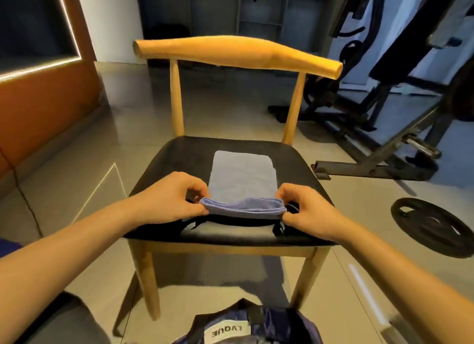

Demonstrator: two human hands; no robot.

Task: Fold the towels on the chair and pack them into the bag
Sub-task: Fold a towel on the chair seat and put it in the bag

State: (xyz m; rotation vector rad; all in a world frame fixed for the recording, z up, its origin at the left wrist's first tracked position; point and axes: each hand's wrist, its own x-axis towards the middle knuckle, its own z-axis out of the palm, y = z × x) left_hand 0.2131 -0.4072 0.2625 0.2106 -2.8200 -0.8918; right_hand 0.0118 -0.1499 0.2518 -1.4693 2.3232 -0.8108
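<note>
A pale blue towel (242,175) lies folded into a long strip on the black seat of a wooden chair (177,158). Its near end is lifted off the seat. My left hand (169,198) pinches the near left corner and my right hand (306,210) pinches the near right corner. A dark strap or cloth lies under the raised edge at the seat's front. A dark blue bag (256,328) with a white label sits on the floor in front of the chair, at the bottom edge of the view.
A black weight plate (431,227) lies on the tiled floor at the right. A weight bench and metal gym frame (384,138) stand behind it to the right. An orange wall panel (38,99) runs along the left.
</note>
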